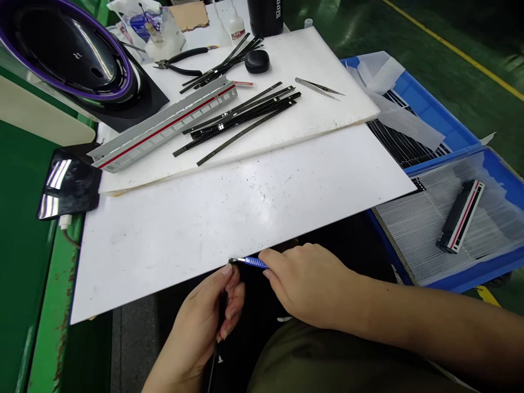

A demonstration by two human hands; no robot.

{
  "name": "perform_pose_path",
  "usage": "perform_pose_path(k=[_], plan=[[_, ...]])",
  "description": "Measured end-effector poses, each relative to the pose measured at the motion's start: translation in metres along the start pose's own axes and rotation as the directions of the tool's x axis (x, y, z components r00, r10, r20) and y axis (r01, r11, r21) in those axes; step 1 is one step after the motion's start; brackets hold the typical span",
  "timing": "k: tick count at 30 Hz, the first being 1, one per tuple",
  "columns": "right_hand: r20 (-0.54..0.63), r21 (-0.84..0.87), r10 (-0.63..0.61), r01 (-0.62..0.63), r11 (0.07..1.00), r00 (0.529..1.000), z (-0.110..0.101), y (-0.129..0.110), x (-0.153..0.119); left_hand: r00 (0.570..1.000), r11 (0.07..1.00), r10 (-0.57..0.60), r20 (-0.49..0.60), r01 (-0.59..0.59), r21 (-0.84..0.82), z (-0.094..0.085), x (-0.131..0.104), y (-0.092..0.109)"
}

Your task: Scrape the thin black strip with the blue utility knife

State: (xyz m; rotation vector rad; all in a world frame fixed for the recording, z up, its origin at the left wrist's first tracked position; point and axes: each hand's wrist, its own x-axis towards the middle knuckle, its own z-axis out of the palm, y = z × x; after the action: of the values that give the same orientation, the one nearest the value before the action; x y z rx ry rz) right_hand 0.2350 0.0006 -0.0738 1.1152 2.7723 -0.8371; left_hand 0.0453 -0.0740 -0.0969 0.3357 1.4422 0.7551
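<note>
My right hand (313,284) is closed round a blue-handled knife (254,262), its thin metal tip pointing left. The tip touches or nearly touches the end of a thin dark strip (231,262) at the front edge of the white board (172,234). That strip is pinched between the thumb and fingers of my left hand (213,308), and its lower part runs down past the palm, mostly hidden. Farther back, several black strips (245,114) lie on a white foam slab (282,131), beside a long grey box with a red stripe (167,125).
Tweezers (319,87), pliers (180,61) and a black case (257,61) lie on the slab. A phone (69,183) and a purple-rimmed black device (73,54) stand left. Blue trays (444,120) holding strips are at right, with a striped black box (460,215).
</note>
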Motion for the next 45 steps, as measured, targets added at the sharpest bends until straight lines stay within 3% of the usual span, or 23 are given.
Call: perform_pose_path(k=[22,34,40,45], plan=[[0.002,-0.068,-0.057,0.057,0.996,0.998,-0.005,0.003,0.004,0.995,0.996,0.017,-0.094,-0.009,0.087,0.011,-0.006,0.007],[0.061,-0.057,0.006,-0.003,0.998,0.998,-0.003,-0.002,-0.001,1.000,1.000,0.009,-0.004,-0.009,0.006,-0.001,0.003,0.002],[0.049,-0.051,-0.033,0.036,0.998,0.998,-0.008,0.000,0.002,1.000,0.998,0.019,-0.008,-0.019,0.059,0.006,-0.005,0.012],[0.040,-0.086,-0.094,0.097,0.992,0.995,-0.012,0.003,0.004,1.000,0.998,0.024,0.003,-0.025,0.062,0.003,-0.003,0.010]])
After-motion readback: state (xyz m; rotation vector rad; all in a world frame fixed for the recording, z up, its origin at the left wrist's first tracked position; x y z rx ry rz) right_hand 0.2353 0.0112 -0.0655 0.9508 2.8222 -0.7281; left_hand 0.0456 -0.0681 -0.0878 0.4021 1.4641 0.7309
